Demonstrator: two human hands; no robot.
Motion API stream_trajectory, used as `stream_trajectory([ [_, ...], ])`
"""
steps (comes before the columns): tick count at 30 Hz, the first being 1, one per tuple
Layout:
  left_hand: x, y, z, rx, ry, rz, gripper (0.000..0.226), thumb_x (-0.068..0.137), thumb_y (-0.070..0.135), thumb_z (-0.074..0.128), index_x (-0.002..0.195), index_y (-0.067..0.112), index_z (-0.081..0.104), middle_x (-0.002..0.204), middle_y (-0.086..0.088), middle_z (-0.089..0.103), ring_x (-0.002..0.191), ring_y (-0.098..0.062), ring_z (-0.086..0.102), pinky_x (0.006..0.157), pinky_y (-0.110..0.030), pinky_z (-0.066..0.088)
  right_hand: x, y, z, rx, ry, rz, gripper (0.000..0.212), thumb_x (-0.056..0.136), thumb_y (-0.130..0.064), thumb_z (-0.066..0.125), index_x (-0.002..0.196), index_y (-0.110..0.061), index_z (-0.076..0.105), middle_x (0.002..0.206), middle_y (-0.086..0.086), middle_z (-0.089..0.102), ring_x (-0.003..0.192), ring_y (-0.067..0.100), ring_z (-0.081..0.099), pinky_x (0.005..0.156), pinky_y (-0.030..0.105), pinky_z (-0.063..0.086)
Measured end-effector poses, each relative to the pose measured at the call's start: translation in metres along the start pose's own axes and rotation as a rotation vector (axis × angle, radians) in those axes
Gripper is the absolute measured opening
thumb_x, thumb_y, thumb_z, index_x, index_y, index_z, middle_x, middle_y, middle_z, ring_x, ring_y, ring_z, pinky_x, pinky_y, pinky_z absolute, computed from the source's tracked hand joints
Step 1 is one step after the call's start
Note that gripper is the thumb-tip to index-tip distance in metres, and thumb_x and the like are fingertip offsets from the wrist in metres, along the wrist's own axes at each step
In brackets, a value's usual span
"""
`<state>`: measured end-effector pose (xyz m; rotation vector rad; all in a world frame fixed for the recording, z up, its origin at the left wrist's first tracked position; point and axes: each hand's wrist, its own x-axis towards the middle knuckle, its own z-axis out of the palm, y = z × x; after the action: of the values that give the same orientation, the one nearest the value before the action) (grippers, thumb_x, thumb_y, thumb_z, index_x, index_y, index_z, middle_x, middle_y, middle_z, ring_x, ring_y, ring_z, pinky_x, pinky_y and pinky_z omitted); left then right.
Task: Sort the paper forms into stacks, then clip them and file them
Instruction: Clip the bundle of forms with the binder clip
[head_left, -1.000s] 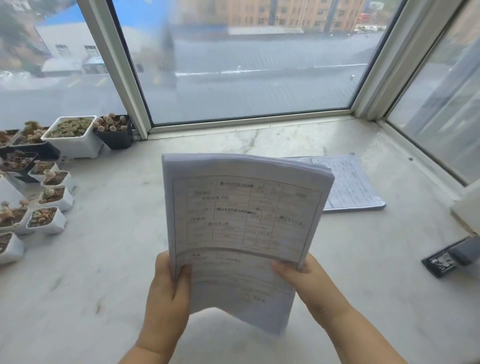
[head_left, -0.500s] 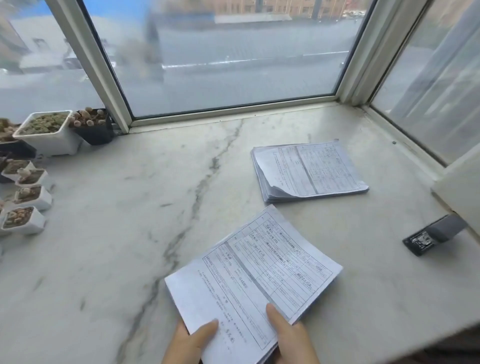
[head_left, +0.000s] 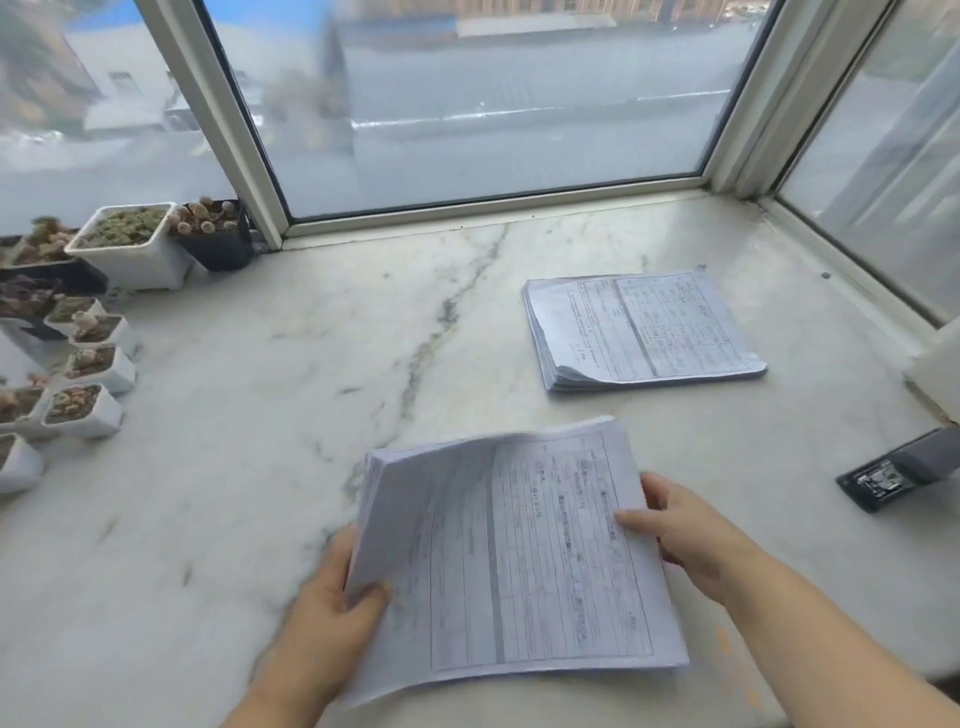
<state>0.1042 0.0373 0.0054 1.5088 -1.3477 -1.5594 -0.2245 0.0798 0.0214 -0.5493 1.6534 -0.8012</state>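
A thick stack of printed paper forms (head_left: 519, 551) is held just above the marble sill, close to the front edge. My left hand (head_left: 332, 613) grips its left edge, thumb on top. My right hand (head_left: 680, 530) grips its right edge, thumb on the top sheet and fingers underneath. A second stack of forms (head_left: 644, 327) lies flat on the sill farther back and to the right, its near left corner curled up.
A dark stapler-like tool (head_left: 904, 470) lies at the right edge. Several small pots of succulents (head_left: 88, 364) line the left side, with a white pot (head_left: 130, 244) and a black pot (head_left: 218, 234) by the window frame (head_left: 234, 135). Marble sill (head_left: 260, 415) spreads between.
The stack was held upright before my face, then came down toward the sill. It has since turned, and my hands moved from its bottom edge to its left and right sides.
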Motion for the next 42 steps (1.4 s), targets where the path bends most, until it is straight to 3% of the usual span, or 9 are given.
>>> stream_trajectory([
  [5,-0.015,0.028,-0.005,-0.038,0.3,0.192,0.029,0.054,0.035,0.081,0.081,0.031,0.07,0.077,0.017,0.073,0.07,-0.002,0.066,0.062,-0.015,0.051,-0.049,-0.027,0.009,0.217,0.073,-0.464,0.037,0.092,0.004,0.051,0.12,-0.018,0.06,0.114,-0.006,0.072,0.106,0.006,0.065,0.083,0.021,0.053],
  [8,-0.02,0.036,-0.011,0.039,0.383,0.234,0.021,0.071,0.011,0.084,0.074,0.024,0.068,0.073,0.025,0.068,0.068,0.008,0.062,0.062,-0.004,0.044,-0.064,-0.022,0.011,0.286,0.052,-0.594,0.043,0.082,-0.006,0.055,0.125,-0.01,0.058,0.117,-0.001,0.07,0.11,0.008,0.063,0.092,0.024,0.05],
  [14,-0.012,0.014,-0.008,-0.007,0.278,0.218,0.032,0.071,-0.008,0.077,0.097,0.001,0.062,0.086,-0.01,0.067,0.067,0.007,0.061,0.062,-0.004,0.045,-0.046,0.013,0.028,0.195,0.124,-0.496,0.018,0.079,0.009,0.065,0.086,-0.007,0.068,0.078,-0.002,0.071,0.077,0.008,0.064,0.067,0.013,0.048],
  [19,-0.007,0.011,-0.005,-0.05,0.318,0.188,0.03,0.077,-0.016,0.064,0.078,0.014,0.066,0.064,0.018,0.069,0.061,0.013,0.059,0.061,-0.003,0.044,-0.036,0.014,0.033,0.248,0.173,-0.496,0.002,0.075,-0.012,0.071,0.075,-0.012,0.073,0.076,0.001,0.067,0.074,0.007,0.061,0.07,0.024,0.047],
  [22,-0.003,0.012,-0.006,-0.153,0.319,0.209,0.044,0.072,-0.026,0.054,0.066,0.015,0.069,0.061,0.011,0.066,0.062,0.002,0.059,0.067,-0.017,0.047,-0.033,0.011,0.032,0.308,0.194,-0.497,0.041,0.081,0.02,0.047,0.068,-0.01,0.072,0.073,0.0,0.068,0.071,0.007,0.061,0.068,0.026,0.047],
  [26,0.003,0.005,-0.008,-0.246,0.275,0.2,0.018,0.063,0.002,0.069,0.078,0.011,0.073,0.067,0.004,0.068,0.069,-0.01,0.061,0.069,-0.022,0.048,-0.029,0.01,0.027,0.266,0.132,-0.528,0.034,0.081,0.012,0.055,0.069,-0.015,0.072,0.069,-0.003,0.065,0.07,0.008,0.059,0.068,0.024,0.046],
  [31,0.011,0.0,-0.011,-0.101,0.233,0.176,0.034,0.05,0.025,0.071,0.08,0.01,0.067,0.07,0.008,0.071,0.068,0.0,0.06,0.063,-0.012,0.046,-0.014,0.019,0.031,0.275,0.151,-0.455,0.02,0.076,0.007,0.065,0.085,-0.009,0.072,0.081,-0.001,0.071,0.08,0.008,0.064,0.078,0.027,0.047],
  [37,0.017,0.004,-0.002,-0.036,0.218,0.176,0.019,0.064,0.018,0.062,0.083,0.019,0.066,0.074,0.025,0.07,0.073,0.013,0.06,0.064,-0.003,0.045,0.001,0.02,0.03,0.236,0.123,-0.365,0.034,0.086,0.014,0.053,0.096,-0.014,0.07,0.09,-0.006,0.075,0.089,0.009,0.067,0.076,0.02,0.048],
  [42,0.034,0.006,-0.023,0.109,0.138,0.144,0.015,0.082,-0.002,0.071,0.084,0.012,0.065,0.074,0.015,0.072,0.071,-0.009,0.064,0.059,-0.01,0.048,0.0,0.009,0.019,0.158,0.002,-0.346,0.035,0.087,0.004,0.062,0.119,-0.011,0.062,0.11,-0.002,0.073,0.103,0.01,0.068,0.076,0.014,0.052],
])
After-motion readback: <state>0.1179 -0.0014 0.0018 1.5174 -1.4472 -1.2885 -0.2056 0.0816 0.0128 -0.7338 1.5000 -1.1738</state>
